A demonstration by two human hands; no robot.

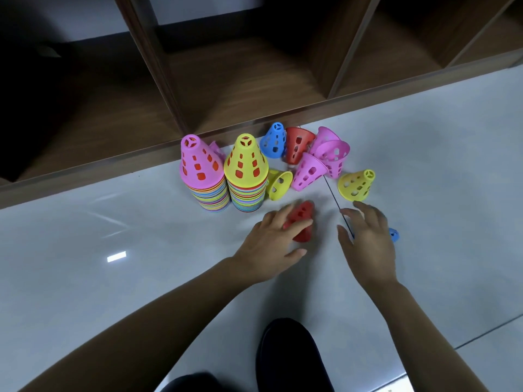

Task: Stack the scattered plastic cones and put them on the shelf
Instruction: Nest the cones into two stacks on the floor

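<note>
We log pink-topped stack [202,176], yellow-topped stack [245,176], loose cones [307,172] | left hand [268,247] on red cone [304,213], grip unclear | right hand [368,244] spread | grey floor [113,278], shelf [85,171]

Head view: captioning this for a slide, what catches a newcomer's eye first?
A pink-topped stack and a yellow-topped stack, both tall and rainbow-striped, stand on the floor by the shelf. Loose cones lie jumbled to their right. Nearer, the left hand touches a blurred red cone; the right hand spreads open beside it.
</note>
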